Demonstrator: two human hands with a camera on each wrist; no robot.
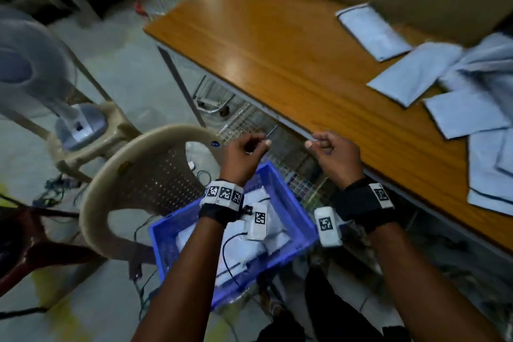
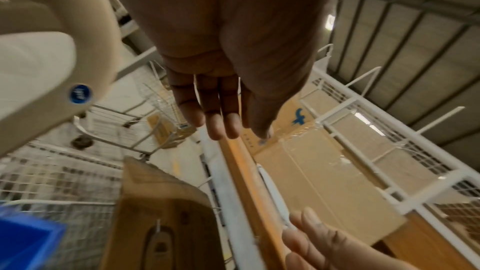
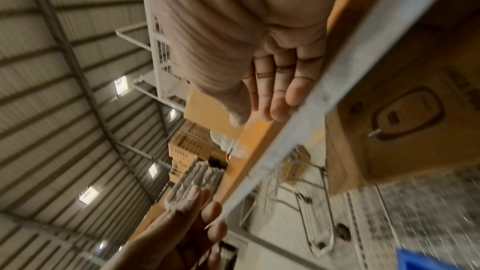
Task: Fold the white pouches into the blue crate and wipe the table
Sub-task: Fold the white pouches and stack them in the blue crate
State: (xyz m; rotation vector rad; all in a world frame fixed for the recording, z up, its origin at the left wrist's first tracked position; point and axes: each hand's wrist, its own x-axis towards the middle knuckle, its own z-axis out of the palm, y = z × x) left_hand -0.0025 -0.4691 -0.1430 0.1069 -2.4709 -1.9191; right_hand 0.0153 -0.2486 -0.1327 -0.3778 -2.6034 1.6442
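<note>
wooden table (image 1: 277, 69), blue crate (image 1: 294, 211) beneath both empty hands

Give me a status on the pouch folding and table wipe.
Done: some white pouches already lie in the blue crate. In hand: nothing; the left hand and right hand hang over the crate beside the table, fingers loosely curled, holding no pouch. Left: several flat pouches spread on the table's right side need folding and crating. No cloth is visible, so wiping looks not begun.
</note>
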